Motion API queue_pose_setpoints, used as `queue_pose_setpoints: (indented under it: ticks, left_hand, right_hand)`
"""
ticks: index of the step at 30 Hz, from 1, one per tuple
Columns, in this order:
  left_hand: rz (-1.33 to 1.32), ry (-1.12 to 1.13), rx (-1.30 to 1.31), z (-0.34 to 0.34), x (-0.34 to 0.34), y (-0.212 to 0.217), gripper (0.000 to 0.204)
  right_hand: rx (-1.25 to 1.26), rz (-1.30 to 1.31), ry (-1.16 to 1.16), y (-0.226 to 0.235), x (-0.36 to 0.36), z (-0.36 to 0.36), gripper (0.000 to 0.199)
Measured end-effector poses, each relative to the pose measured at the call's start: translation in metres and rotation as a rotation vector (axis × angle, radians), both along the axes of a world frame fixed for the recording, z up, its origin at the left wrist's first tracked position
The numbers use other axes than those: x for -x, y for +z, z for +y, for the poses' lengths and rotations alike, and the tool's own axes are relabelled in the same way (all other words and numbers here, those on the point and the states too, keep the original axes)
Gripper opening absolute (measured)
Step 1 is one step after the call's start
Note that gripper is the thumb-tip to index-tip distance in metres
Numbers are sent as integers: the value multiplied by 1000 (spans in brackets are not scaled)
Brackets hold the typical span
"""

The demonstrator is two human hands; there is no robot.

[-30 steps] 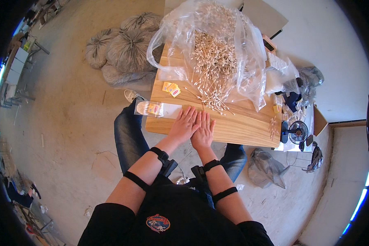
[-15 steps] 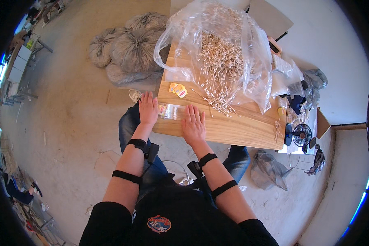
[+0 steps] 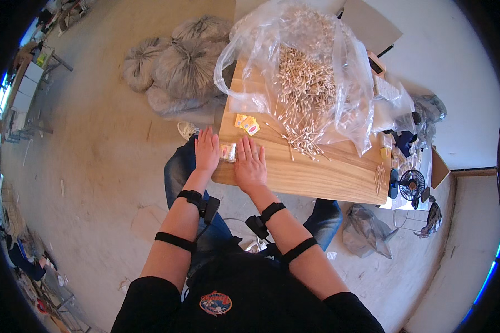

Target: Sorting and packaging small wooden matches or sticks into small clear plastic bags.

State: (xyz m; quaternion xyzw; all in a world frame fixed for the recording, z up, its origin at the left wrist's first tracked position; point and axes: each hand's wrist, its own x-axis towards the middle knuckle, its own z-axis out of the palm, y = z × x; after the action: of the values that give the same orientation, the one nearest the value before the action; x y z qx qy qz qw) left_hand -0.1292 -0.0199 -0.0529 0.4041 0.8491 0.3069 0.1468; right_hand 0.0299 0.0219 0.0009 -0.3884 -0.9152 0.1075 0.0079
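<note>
Bare, dusty floor (image 3: 105, 166) surrounds a wood-grained worktop (image 3: 328, 180), its far end hidden under a clear plastic bag (image 3: 353, 100) that reaches the view's upper edge. Through its cloudy film, the farther cotton swabs (image 3: 306, 83) blur together. At the worktop's near left corner, a small clear packet with a yellowish label (image 3: 228, 151) lies between two palm-down hands, its ends hard to make out. At its left, the left hand (image 3: 207, 150) has straight fingers held side by side; at its right, the right hand (image 3: 251, 164) has fingers slightly spread. Neither curls round it; whether both palms touch it, I cannot tell. Overlapping yellow cards (image 3: 251, 126) partly cover one another just beyond.
</note>
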Motion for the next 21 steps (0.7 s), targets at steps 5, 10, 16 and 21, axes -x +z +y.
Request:
queue_pose_setpoints:
  ticks: [5,10,16,21]
  left_hand:
    - [-173,71,-195,-10,13,-10,52]
    - [-227,235,-87,-14,20,-1,51]
    - [-213,235,-82,-11,17,2,58]
    - [-215,256,-108,-9,11,5,55]
  right_hand:
    - [125,321,88,-7,-26,19,70]
    - [29,109,170,12,-35,32,76]
    - [10,-63,141,14,-15,14,81]
    - [-2,-44,122,8,5,-1,81]
